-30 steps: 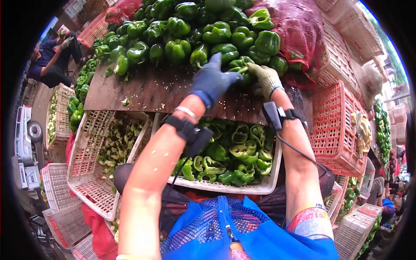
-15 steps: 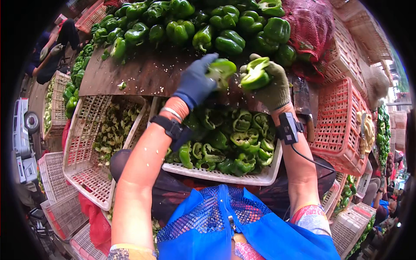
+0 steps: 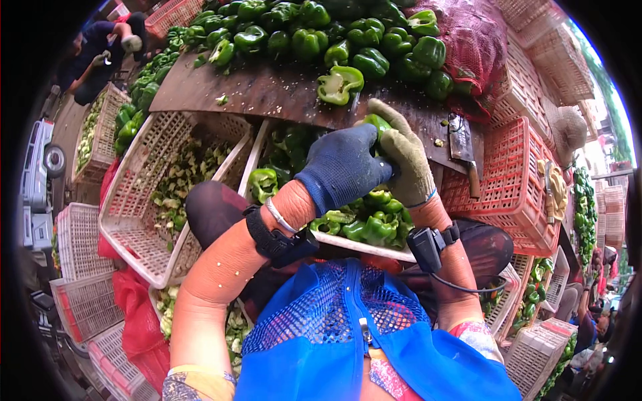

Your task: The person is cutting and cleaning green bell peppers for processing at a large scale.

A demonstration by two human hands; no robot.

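Observation:
My right hand (image 3: 406, 155), in an olive glove, is closed around a green bell pepper half (image 3: 378, 125) above the front edge of the wooden board (image 3: 267, 90). My left hand (image 3: 344, 164), in a dark blue glove, presses against the same piece with curled fingers; its fingertips are hidden. Another pepper half (image 3: 341, 85) lies cut side up on the board, just beyond my hands. Below them, a white crate (image 3: 364, 248) on my lap side holds several cut pepper pieces (image 3: 378, 227), partly covered by my arms.
Whole green peppers (image 3: 309, 45) are heaped at the board's far side, beside a red mesh bag (image 3: 471, 43). A cleaver (image 3: 461, 139) lies at the board's right end, near a red crate (image 3: 511, 180). At left, a tilted white crate (image 3: 127, 220) contains pepper cores. Another person (image 3: 107, 50) sits far left.
The pepper half from my left hand now lies on the board. Both hands have come together and nearer my body, around the half in my right hand. The cleaver has come into view.

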